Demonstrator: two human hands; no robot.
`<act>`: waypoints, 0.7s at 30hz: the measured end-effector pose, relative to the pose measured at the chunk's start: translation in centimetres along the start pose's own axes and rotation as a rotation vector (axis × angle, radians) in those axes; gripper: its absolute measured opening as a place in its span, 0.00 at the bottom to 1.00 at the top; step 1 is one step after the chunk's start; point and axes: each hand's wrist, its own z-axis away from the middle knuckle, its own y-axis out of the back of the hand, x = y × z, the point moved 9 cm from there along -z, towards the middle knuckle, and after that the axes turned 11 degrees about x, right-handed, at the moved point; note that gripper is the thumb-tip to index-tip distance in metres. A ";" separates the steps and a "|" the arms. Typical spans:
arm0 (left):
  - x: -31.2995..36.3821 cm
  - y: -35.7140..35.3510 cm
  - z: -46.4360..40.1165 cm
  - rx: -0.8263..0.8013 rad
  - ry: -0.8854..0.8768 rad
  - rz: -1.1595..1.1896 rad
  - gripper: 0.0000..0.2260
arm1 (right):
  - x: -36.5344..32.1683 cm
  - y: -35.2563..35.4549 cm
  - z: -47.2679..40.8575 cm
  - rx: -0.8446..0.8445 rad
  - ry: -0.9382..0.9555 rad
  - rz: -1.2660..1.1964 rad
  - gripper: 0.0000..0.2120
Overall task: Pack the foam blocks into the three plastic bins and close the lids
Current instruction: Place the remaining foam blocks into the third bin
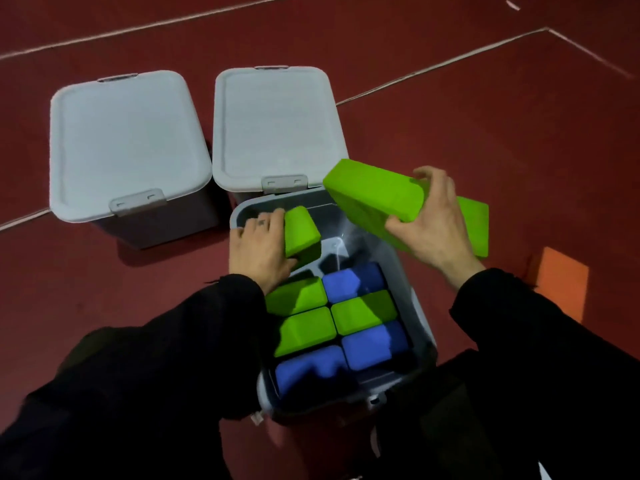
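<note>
A dark red floor point(450, 116) with white lines carries three grey bins. Two closed bins, the left one point(128, 147) and the middle one point(277, 126), stand side by side with lids latched. Just in front, the open bin point(420, 327) holds green and blue foam blocks point(360, 311) standing on end in two rows. The right hand point(434, 220) grips a green block point(377, 199) tilted above the open bin's far right corner. The left hand point(261, 249) holds a smaller-looking green block point(301, 232) upright inside the far left corner. An orange patch point(562, 282) lies to the right.
</note>
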 end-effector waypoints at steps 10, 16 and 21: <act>-2.1 -15.4 2.6 -0.344 0.004 -0.118 0.41 | -1.3 -11.8 -1.6 -0.328 0.368 0.144 0.39; -2.6 -19.3 3.2 -0.500 0.106 -0.071 0.41 | -0.1 -18.2 0.2 -0.537 0.621 0.361 0.44; -2.3 -20.2 3.2 -0.489 0.127 -0.020 0.41 | -1.4 -22.6 1.7 -0.677 0.733 0.454 0.46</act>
